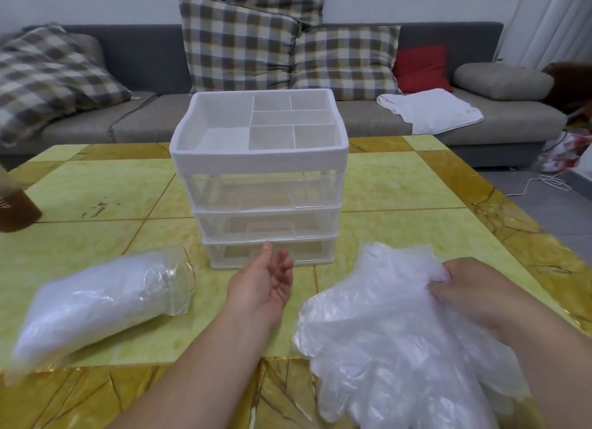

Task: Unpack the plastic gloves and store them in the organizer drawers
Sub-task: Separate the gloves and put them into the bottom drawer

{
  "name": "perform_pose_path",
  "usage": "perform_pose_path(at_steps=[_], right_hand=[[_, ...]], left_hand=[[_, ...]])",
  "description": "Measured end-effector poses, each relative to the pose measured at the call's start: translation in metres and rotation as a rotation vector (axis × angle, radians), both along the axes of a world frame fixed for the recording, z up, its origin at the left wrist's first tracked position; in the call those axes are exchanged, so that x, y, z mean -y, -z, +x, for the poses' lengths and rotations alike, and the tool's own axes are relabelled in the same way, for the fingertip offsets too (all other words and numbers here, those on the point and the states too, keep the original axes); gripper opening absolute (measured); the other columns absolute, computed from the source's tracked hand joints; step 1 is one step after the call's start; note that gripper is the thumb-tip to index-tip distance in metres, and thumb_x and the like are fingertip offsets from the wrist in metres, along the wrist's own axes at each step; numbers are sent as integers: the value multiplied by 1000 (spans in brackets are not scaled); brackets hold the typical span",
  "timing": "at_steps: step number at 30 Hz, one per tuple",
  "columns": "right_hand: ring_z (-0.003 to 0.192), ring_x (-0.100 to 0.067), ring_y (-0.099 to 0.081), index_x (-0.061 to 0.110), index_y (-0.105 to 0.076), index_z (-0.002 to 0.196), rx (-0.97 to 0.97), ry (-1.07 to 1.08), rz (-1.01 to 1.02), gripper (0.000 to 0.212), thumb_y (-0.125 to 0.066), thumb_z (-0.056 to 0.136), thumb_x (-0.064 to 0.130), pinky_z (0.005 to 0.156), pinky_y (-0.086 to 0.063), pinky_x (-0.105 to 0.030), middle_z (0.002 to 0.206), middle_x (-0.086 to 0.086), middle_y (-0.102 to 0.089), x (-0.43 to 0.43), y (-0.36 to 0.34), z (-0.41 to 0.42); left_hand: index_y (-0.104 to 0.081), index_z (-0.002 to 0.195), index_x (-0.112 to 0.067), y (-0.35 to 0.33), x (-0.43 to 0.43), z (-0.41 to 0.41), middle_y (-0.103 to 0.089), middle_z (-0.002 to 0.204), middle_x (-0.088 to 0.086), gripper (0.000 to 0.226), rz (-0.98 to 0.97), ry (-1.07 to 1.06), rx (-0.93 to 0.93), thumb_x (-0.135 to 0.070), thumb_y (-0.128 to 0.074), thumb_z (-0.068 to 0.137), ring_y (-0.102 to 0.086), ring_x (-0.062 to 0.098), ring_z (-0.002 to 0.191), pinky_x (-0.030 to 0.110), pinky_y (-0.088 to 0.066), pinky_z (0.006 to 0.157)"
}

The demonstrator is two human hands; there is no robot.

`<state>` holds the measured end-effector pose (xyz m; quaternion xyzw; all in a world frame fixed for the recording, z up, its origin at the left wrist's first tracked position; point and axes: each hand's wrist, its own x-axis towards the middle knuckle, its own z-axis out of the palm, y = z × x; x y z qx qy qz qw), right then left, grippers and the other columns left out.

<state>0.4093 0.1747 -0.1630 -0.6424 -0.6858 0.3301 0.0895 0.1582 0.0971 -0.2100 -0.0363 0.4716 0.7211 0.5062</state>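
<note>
A clear plastic organizer with three stacked drawers and a white divided top tray stands mid-table. All three drawers look closed. My left hand hovers palm-up with relaxed fingers just in front of the bottom drawer, holding nothing. My right hand grips the upper edge of a loose stack of clear plastic gloves lying at the front right of the table. A sealed bag of gloves with a red tear strip lies at the front left.
The yellow-green and gold table carries a brown bottle at the far left edge. Behind it is a grey sofa with plaid cushions, a red cushion and a white cloth.
</note>
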Motion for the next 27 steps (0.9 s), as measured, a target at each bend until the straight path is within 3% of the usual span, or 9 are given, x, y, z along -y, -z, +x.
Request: perform_pose_path(at_steps=[2,6,10,14,23,27], right_hand=[[58,-24,-52,8,-56,62,-13,-2,-8,31,-60,93,6,54,-32,-28,62,-8,-57,1,0,0],[60,-24,-56,8,-61,65,-35,-13,-31,28,-61,93,8,55,-35,-27,65,-8,-61,1,-1,-3],[63,-26,-58,7,-62,67,-43,-18,-40,26,-62,93,8,57,-37,-28,67,-9,-63,1,0,-4],[64,-25,-60,5,-67,74,-48,-27,-51,22,-61,94,8,57,-38,-27,71,-9,-66,2,-2,-5],[62,-26,-56,6,-62,66,-14,-7,-12,27,-61,93,7,57,-34,-29,66,-9,-62,0,1,-2],[61,-26,-55,2,-64,71,-10,-6,18,23,-61,92,8,57,-34,-30,68,-12,-63,-1,1,-2]], left_hand=[[-54,134,0,3,-2,1,-69,66,5,45,16,-34,16,-22,-64,95,-63,8,46,17,-50,42],[-50,135,-6,3,-4,3,-66,73,9,42,21,-46,34,-25,-60,98,-64,10,47,19,-51,43],[-51,106,-10,0,0,4,-67,72,11,19,9,-32,66,-24,-61,98,-65,14,46,19,-52,43],[-48,87,-12,-7,4,7,-67,71,10,26,-56,-49,50,-29,-67,94,-64,16,48,20,-51,42],[-49,92,-7,-23,32,27,-64,65,9,18,-200,-45,31,-22,-57,98,-61,18,41,22,-48,38],[-52,85,-8,-32,56,34,-55,73,6,23,-328,-65,-67,-25,-60,97,-51,19,49,23,-39,45]])
